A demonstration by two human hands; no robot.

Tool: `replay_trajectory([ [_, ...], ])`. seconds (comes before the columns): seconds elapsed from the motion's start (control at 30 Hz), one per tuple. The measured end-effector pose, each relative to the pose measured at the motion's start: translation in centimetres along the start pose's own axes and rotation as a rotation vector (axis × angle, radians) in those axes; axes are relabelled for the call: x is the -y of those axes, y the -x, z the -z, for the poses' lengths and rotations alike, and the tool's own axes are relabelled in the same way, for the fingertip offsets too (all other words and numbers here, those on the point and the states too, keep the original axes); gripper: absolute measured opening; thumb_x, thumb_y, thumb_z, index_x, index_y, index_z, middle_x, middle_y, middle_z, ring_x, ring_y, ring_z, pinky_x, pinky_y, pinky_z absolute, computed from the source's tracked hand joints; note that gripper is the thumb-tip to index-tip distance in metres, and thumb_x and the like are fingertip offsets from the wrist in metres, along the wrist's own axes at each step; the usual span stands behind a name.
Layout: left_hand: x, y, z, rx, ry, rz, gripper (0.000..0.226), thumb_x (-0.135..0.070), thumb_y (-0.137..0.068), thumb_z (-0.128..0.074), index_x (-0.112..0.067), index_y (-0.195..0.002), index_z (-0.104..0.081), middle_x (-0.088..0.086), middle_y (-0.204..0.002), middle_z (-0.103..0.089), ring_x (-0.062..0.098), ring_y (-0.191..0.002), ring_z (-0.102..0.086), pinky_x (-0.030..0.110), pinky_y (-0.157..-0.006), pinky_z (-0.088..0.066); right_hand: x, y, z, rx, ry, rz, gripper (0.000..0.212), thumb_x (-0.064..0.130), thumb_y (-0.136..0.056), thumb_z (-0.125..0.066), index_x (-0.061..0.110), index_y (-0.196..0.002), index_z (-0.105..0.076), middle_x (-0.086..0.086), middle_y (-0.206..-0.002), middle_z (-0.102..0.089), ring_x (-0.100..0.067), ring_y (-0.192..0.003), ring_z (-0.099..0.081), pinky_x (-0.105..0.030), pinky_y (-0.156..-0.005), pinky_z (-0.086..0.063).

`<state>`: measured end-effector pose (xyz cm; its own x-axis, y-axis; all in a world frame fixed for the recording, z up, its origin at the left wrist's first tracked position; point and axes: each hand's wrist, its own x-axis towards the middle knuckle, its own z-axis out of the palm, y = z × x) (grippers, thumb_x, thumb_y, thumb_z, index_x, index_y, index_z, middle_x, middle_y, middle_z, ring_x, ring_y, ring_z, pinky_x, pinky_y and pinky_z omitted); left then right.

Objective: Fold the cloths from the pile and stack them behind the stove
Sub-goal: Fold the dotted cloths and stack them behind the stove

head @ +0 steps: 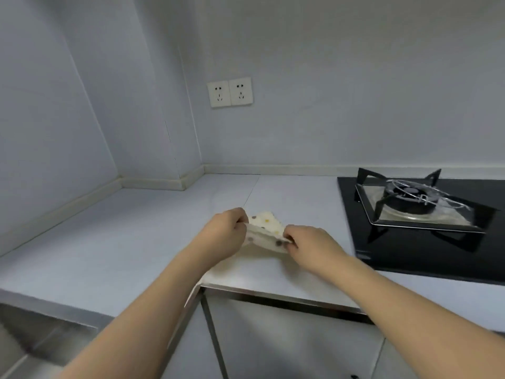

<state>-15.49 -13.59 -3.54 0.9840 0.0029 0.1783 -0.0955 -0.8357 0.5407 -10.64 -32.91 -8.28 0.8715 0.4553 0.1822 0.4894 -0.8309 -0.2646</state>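
the worktop (114, 242) lies bare to the left of the hands and behind them up to the low upstand (273, 169) at the wall, so that stretch is free to pass. on the right the stove (410, 250) takes up the surface, and its raised pan support (418, 203) stands in the way of a low reach across it. only a narrow strip of worktop shows between the stove's back edge and the wall. two wall sockets (230, 92) sit well above the worktop.
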Motion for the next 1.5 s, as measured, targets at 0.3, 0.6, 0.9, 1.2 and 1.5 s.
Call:
replay_trajectory([
  [0.3, -4.2, 3.7, 8.2, -0.055, 0.146, -0.102, 0.009, -0.016, -0.086, -0.052, -0.014, -0.082, -0.06, -0.002, -0.068, -0.052, 0.018, -0.061, -0.049, 0.028, -0.051, -0.041, 3.0, 4.4, 13.6, -0.029, -0.277, 0.047, 0.009, 0.031, -0.091, -0.063, 0.03, -0.081, -0.061, 0.009, -0.08, -0.059, -0.01, -0.073, -0.056, -0.025, -0.06, -0.041],
  [0.6, -0.9, -5.1, 7.0, -0.076, -0.101, -0.055, 0.016, -0.01, -0.084, -0.045, -0.02, -0.083, -0.057, 0.006, -0.075, -0.065, 0.022, -0.047, -0.06, 0.033, -0.049, -0.05, -1.3, -4.2, 12.0, -0.056, -0.237, -0.029, 0.01, 0.025, -0.093, -0.058, 0.021, -0.095, -0.067, 0.005, -0.101, -0.064, -0.014, -0.094, -0.059, -0.025, -0.076, -0.045],
  [0.9, 7.2, -16.0, -0.5, 0.109, -0.514, -0.028, 0.027, 0.001, -0.079, -0.044, -0.018, -0.098, -0.047, 0.004, -0.091, -0.059, 0.022, -0.072, -0.061, 0.035, -0.057, -0.045, -7.7, -14.0, 1.2, -0.062, -0.097, -0.142, 0.026, 0.012, -0.093, -0.041, 0.022, -0.097, -0.065, 0.004, -0.104, -0.063, -0.018, -0.09, -0.059, -0.035, -0.08, -0.052],
  [1.2, 10.5, -11.5, -0.3, -0.212, -0.658, -0.411, 0.014, -0.01, -0.085, -0.044, -0.012, -0.093, -0.055, 0.004, -0.086, -0.056, 0.028, -0.077, -0.053, 0.033, -0.053, -0.039, -6.0, -8.6, 0.4, -0.179, 0.032, 0.092, 0.028, 0.013, -0.096, -0.043, 0.019, -0.111, -0.066, 0.003, -0.113, -0.061, -0.018, -0.104, -0.055, -0.031, -0.085, -0.044],
  [1.5, 12.7, -0.9, -3.0, -0.211, -0.558, -0.476, 0.036, -0.023, -0.084, -0.035, -0.017, -0.093, -0.069, -0.002, -0.093, -0.067, 0.024, -0.074, -0.062, 0.029, -0.05, -0.048, -4.3, -0.2, -2.5, -0.095, 0.073, 0.146, 0.032, 0.014, -0.093, -0.046, 0.021, -0.114, -0.07, 0.009, -0.118, -0.066, -0.017, -0.111, -0.057, -0.031, -0.092, -0.044],
])
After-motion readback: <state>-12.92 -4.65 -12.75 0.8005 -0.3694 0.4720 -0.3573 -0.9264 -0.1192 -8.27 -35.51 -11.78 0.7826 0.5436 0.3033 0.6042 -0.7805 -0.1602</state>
